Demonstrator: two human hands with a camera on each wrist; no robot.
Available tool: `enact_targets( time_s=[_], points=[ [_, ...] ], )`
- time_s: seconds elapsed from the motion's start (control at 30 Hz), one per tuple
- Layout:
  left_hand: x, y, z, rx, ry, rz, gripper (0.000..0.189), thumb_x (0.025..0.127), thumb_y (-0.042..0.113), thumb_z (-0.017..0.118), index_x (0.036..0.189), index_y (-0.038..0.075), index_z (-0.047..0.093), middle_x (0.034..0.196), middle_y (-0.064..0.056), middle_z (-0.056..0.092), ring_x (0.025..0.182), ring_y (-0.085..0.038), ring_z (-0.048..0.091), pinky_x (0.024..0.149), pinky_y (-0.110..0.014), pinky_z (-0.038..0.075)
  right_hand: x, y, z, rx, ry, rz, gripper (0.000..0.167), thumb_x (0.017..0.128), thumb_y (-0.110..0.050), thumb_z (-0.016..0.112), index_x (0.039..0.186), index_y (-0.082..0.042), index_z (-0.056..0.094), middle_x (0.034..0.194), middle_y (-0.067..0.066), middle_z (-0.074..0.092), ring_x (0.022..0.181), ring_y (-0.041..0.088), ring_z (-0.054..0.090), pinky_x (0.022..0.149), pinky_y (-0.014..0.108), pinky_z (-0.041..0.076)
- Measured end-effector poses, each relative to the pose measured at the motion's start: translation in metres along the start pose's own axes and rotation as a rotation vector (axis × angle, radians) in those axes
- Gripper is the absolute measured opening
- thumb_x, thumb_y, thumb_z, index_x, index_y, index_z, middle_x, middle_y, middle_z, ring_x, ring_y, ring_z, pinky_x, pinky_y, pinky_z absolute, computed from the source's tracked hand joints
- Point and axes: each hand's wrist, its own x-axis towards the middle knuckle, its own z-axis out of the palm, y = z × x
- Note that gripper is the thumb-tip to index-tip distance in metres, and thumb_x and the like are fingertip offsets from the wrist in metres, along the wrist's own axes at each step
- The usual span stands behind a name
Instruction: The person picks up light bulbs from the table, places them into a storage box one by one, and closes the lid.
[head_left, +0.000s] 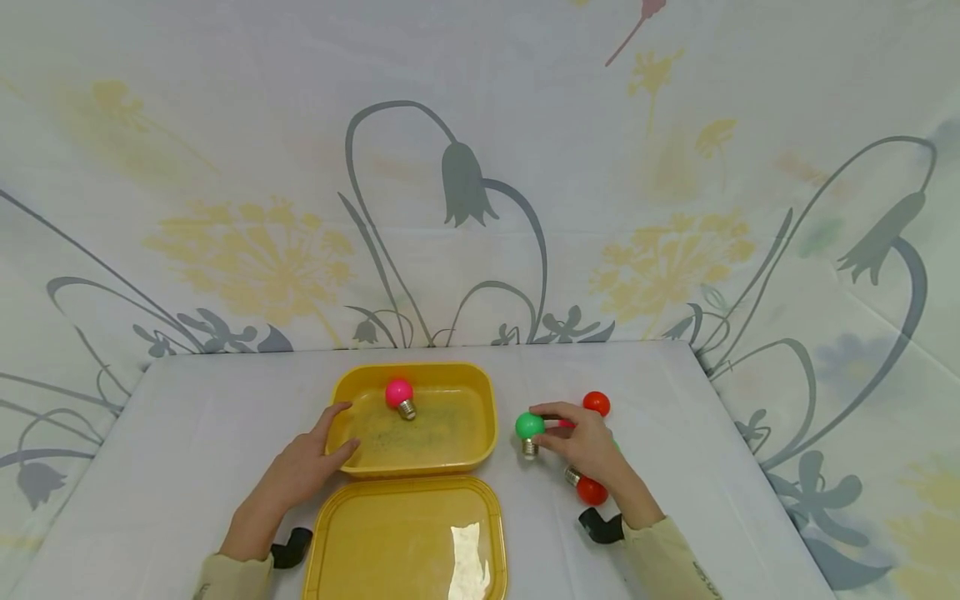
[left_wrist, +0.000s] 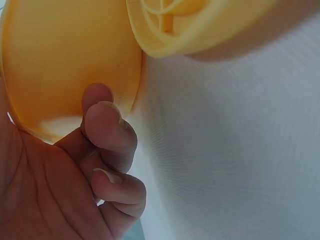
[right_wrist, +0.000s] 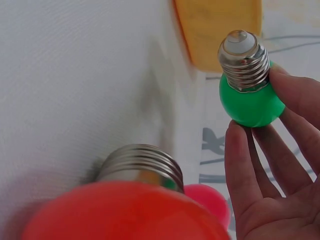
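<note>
My right hand [head_left: 588, 442] pinches a green light bulb [head_left: 529, 426] by its round globe, thumb on one side and fingers on the other. Its silver screw base points down in the head view, and the right wrist view shows the bulb [right_wrist: 252, 102] held above the white cloth. At the left side of a yellow plastic container [head_left: 431, 462], my left hand [head_left: 303, 467] grips the rim with thumb and forefinger over the edge. The other fingers [left_wrist: 117, 192] curl beside the outer wall. Inside the container lies one pink bulb [head_left: 399, 393].
A yellow lid [head_left: 405, 542] lies just in front of the container. Around my right hand are a red bulb [head_left: 596, 403], another red bulb [head_left: 592, 492] and a pink bulb [right_wrist: 207, 200], partly hidden. Behind the white table [head_left: 187, 433] hangs a flower-patterned cloth [head_left: 300, 167].
</note>
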Motion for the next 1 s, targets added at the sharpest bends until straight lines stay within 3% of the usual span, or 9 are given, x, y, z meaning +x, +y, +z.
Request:
enact_targets(
  time_s=[0.17, 0.53, 0.8, 1.0],
  points=[
    [0.0, 0.001, 0.0, -0.005, -0.01, -0.01, 0.068, 0.099, 0.048, 0.055, 0.152, 0.016, 0.027, 0.076, -0.004, 0.061, 0.072, -0.022, 0.056, 0.077, -0.049, 0.051, 0.0, -0.002, -0.003, 0.044, -0.004, -0.018, 0.04, 0.084, -0.01, 0.081, 0.122, -0.013, 0.07, 0.121, 0.009, 0.066, 0.101, 0.028, 0.069, 0.083, 0.03, 0.056],
    [0.001, -0.002, 0.001, -0.009, -0.003, 0.001, 0.068, 0.099, 0.048, 0.056, 0.152, 0.015, 0.027, 0.081, -0.004, 0.064, 0.076, -0.022, 0.058, 0.082, -0.052, 0.051, 0.001, -0.009, -0.006, 0.125, -0.015, -0.08, 0.041, 0.084, -0.01, 0.081, 0.123, -0.006, 0.068, 0.122, 0.015, 0.065, 0.1, 0.032, 0.069, 0.085, 0.029, 0.055],
    [0.002, -0.002, 0.001, -0.004, -0.006, -0.004, 0.067, 0.099, 0.049, 0.055, 0.152, 0.017, 0.028, 0.076, -0.003, 0.06, 0.073, -0.022, 0.056, 0.078, -0.049, 0.051, 0.001, -0.017, -0.006, 0.159, -0.031, -0.111, 0.042, 0.084, -0.007, 0.08, 0.123, -0.003, 0.067, 0.123, 0.018, 0.064, 0.103, 0.037, 0.066, 0.087, 0.029, 0.054],
    [0.002, -0.002, 0.001, -0.007, -0.007, -0.001, 0.068, 0.099, 0.049, 0.056, 0.151, 0.016, 0.028, 0.078, -0.003, 0.061, 0.074, -0.022, 0.057, 0.08, -0.051, 0.052, 0.001, -0.023, -0.005, 0.151, -0.032, -0.157, 0.042, 0.085, -0.009, 0.08, 0.123, -0.003, 0.066, 0.123, 0.016, 0.064, 0.104, 0.03, 0.067, 0.088, 0.029, 0.053]
  ],
)
